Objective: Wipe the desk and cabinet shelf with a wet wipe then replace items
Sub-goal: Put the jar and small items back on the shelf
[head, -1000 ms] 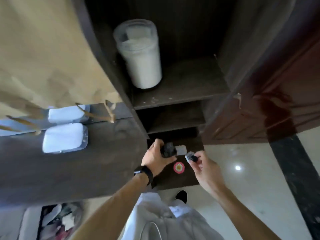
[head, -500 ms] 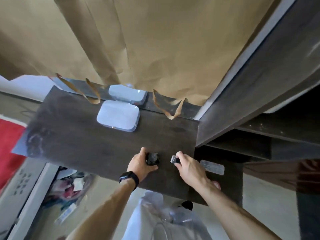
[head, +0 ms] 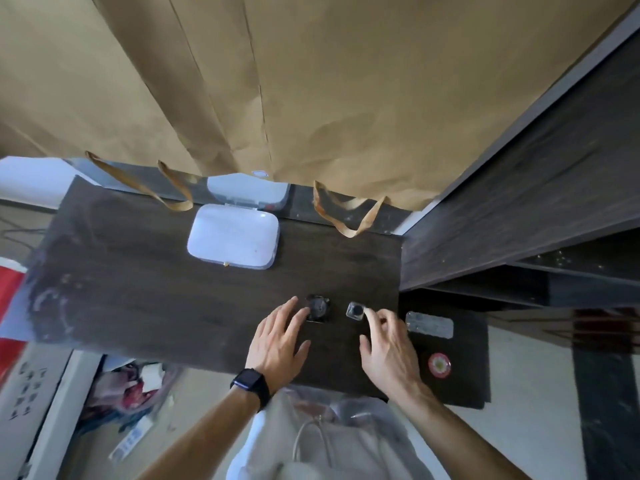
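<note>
Showing a white wipe box (head: 232,237) lying at the worktop (head: 138,289) rear. Touching a small black object (head: 318,308) with left hand (head: 277,341) fingers spread. Touching a clear square case (head: 355,310) just beside it with the right hand (head: 384,348) index fingertip, other fingers loosely curled, pinching nothing.

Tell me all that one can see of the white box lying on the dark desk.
The white box is a flat, rectangular case with rounded corners, seemingly matt plastic with a clearer rim. A hinge-like strip runs along its far edge; a tiny yellowish spot sits at its near edge. It lies flat on the dark desk, towards the back, below the paper bag. No hand touches it. The similar white shape behind may be its reflection or other half; I cannot tell.
</note>
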